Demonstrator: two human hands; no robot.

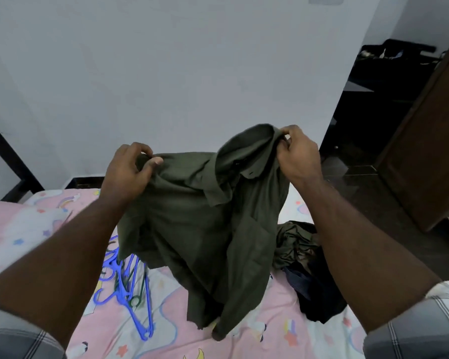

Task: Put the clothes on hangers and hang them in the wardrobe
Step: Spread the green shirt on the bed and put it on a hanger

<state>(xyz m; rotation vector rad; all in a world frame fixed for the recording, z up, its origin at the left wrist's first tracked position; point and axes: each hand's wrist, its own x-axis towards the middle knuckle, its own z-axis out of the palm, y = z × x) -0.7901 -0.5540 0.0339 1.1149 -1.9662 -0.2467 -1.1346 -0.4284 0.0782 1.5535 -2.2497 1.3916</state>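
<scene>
Bed frame: a dark frame (9,161) is showing at the far left, standing against the pale wall (166,73).
Bed: the bed (49,229) is wearing a pink sheet printed with rainbows, stars and moons, and is filling the lower half of the view.
Left sleeve: a checked sleeve (13,335) is covering the upper arm at the lower left corner.
Left hand: the left hand (126,172) is gripping one shoulder of the shirt, thumb pressing on the near face of the cloth and fingers curling behind it.
Hangers: a heap of blue and dark green hangers (126,283) is lying on the sheet under the left forearm, partly hidden by the hanging cloth.
Shirt: the olive green shirt (205,224) is being held up over the bed between both hands, its collar folding forward near the right hand and its lower edge touching the sheet.
Right hand: the right hand (297,154) is pinching the collar end of the shirt, fingers closing round a bunch of cloth.
Clothes pile: a pile of dark clothes (306,270), olive on top and navy beneath, is lying on the bed just beside the shirt, under the right forearm.
Right sleeve: a matching checked sleeve (420,327) is showing at the lower right.
Door: a brown wooden door (430,141) is standing open at the right edge, with a dark room (368,104) beyond it.
</scene>
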